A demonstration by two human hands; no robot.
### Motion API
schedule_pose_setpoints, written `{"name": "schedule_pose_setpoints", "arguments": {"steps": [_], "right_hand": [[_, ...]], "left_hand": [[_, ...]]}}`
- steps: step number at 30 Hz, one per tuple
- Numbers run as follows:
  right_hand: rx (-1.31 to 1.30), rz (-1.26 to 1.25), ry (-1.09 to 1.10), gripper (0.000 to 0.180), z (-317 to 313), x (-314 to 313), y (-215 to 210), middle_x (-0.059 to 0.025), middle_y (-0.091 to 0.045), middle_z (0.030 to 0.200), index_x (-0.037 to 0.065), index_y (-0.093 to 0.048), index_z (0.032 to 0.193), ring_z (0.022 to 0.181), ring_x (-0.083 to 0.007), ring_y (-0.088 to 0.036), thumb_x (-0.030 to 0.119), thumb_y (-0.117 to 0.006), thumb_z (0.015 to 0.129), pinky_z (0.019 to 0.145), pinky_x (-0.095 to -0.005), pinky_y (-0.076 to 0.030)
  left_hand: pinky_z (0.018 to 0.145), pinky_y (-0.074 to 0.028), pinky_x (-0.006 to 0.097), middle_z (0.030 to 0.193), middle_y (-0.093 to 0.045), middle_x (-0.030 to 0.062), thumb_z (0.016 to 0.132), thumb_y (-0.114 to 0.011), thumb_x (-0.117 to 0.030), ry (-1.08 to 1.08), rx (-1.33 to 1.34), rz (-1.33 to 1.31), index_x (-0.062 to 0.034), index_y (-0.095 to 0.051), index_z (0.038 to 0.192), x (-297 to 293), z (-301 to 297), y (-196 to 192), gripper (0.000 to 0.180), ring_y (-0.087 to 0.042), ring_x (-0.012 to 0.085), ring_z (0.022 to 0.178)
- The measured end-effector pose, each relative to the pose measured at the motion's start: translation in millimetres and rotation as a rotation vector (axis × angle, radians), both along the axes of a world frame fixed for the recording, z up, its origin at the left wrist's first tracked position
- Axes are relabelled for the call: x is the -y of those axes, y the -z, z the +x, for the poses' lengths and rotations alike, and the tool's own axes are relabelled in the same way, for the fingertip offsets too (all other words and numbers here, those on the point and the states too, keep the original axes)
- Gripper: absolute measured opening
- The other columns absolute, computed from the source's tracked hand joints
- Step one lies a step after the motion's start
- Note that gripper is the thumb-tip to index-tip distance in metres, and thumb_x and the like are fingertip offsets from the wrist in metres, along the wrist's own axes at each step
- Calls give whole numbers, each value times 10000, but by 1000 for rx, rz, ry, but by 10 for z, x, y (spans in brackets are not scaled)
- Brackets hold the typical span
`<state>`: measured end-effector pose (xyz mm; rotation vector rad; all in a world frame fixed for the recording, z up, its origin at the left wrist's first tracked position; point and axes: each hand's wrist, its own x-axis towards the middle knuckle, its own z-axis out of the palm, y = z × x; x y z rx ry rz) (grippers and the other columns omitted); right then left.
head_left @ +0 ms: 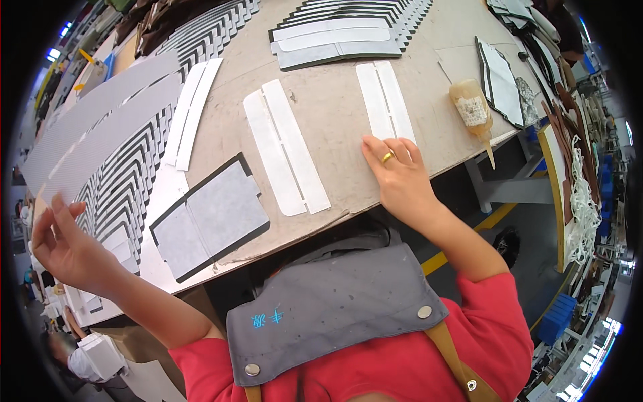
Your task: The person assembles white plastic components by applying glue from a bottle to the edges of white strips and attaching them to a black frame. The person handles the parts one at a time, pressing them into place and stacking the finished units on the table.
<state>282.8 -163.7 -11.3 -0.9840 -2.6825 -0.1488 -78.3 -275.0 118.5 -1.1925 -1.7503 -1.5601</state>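
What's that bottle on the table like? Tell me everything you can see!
The bottle looks like cloudy, yellowish plastic with brownish stains. A worn white label covers part of its body, and its long, thin spout narrows to a tip. It seems to lie on its side on the table, right of the right hand, its spout poking past the edge. No hand touches it. I can't tell how full it is.

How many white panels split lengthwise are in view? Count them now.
4: left panel; middle panel; right panel, its near end at the right hand; far panel, atop a stack. More may be hidden underneath.
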Motion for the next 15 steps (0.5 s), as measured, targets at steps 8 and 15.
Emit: {"name": "schedule_pose_setpoints", "arguments": {"steps": [8,15], "right_hand": [[33,-69,119,438,-33,362,-32,-88,-505,913,-20,-529,1088,884,-227,-462,11,-515,652,835,-342,-330],[-369,-675,-128,188,-201,627,-273,-58,-532,757,78,-642,784,777,-239,-512,-9,-554,643,738,-356,-358]], "left_hand": [[707,-476,238,755,-567,90,803,-618,15,40,31,24,14,-478,925,34,63,131,186,-569,130,603],[548,-464,209,810,-508,115,813,-564,69,208,60,95,5,-439,940,154,138,328,190,-530,134,551]]}}
